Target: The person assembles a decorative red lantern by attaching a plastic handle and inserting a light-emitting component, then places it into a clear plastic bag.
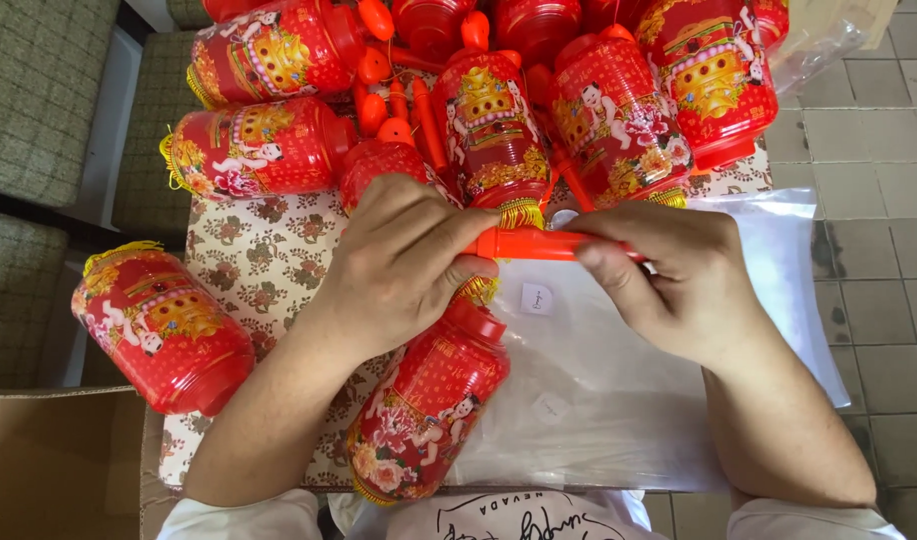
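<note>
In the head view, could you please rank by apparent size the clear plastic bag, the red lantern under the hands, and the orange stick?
1. Clear plastic bag
2. Red plastic lantern, nearer the camera
3. Orange plastic stick, partly hidden by both hands

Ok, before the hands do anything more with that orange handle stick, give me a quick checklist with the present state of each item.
1. Both hands on the orange handle stick: ok, left hand at one end, right hand at the other.
2. Stick level over the table: ok, roughly horizontal.
3. Red lantern under the left hand lying steady: ok, on its side on the patterned cloth.
4. Stick joined to that lantern: cannot tell, the hand hides it.
5. Clear plastic bags flat beneath the right hand: ok.
6. Lantern pile behind stable: cannot tell.
</note>
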